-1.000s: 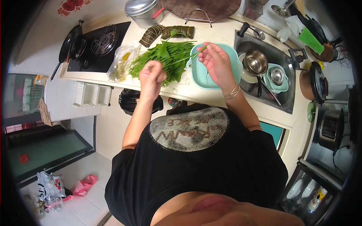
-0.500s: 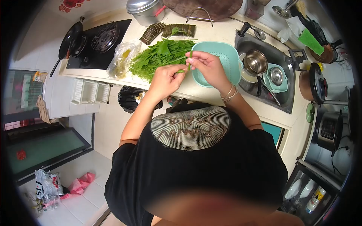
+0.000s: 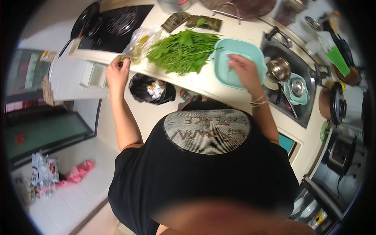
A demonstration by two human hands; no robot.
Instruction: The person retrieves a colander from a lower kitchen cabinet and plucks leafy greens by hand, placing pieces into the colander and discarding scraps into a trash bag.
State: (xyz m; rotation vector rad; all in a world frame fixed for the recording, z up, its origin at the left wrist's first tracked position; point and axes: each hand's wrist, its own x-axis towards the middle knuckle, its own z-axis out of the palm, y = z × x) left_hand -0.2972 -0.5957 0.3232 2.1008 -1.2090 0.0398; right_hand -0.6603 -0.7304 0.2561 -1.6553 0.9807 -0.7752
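Person's standing at a cream kitchen counter [image 3: 205, 84] with hands well apart. Left hand [image 3: 117, 73] is out by the front edge, just beside a clear, crinkly plastic bag [image 3: 144, 41] with something yellowish inside. Thumb and fingers are pinched together on a tiny green plant scrap [image 3: 123, 58], with a thin pale strand seeming to trail off it.

Right hand [image 3: 247, 72], thin bangles on the wrist, hangs over a pale turquoise, rounded-square plastic basket [image 3: 223, 64]. It's pretty blurry, so can't tell whether those fingertips are closed on anything; there's a faint green bit right below them.

The main heap of bright green, long-stemmed leafy vegetables [image 3: 178, 53] lies on the counter between bag and basket, stems pointing right, with one tip seeming to cross the basket's left rim. Two dark leaf-wrapped bundles [image 3: 207, 23] sit behind it. Below the counter edge there's a black-lined round bin [image 3: 135, 92] with crumpled white stuff in it, and right of the basket is a grey metal sink [image 3: 270, 49] holding a shiny steel pot [image 3: 279, 68].
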